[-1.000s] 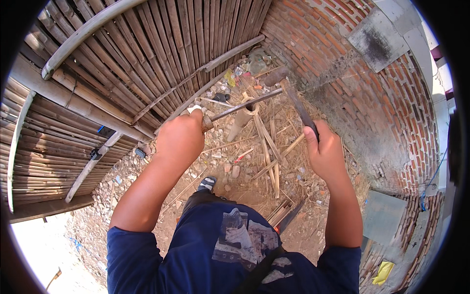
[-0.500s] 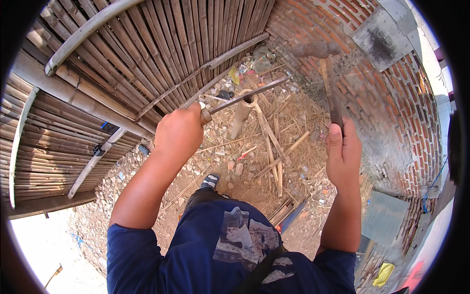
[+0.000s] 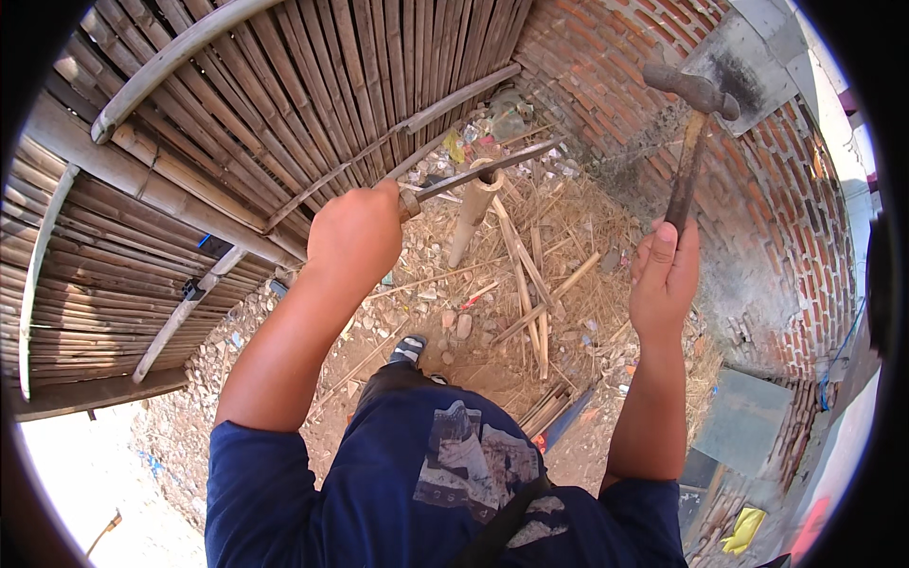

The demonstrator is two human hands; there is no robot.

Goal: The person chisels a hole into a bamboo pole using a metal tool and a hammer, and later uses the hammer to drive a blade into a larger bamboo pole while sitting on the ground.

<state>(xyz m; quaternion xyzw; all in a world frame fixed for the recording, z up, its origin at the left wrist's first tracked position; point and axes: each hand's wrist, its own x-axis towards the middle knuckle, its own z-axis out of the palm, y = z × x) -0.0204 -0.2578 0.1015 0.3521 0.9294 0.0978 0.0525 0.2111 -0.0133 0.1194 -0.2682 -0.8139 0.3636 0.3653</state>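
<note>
Your left hand (image 3: 355, 232) grips one knife (image 3: 462, 180); to that hand's right, its blade crosses the mouth of one bamboo tube (image 3: 468, 222). Your right hand (image 3: 666, 275) holds one hammer (image 3: 688, 156). Since half a second ago, the hammer's head has swung rightward. The knife's long axis points right and forward from your left hand; the hammer's runs beyond your right.

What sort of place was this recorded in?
Probably a rough outdoor yard corner: a bamboo-slat wall stands on the left, a weathered brick wall on the right, and the dirt ground between is strewn with stones, straw and sticks.
</note>
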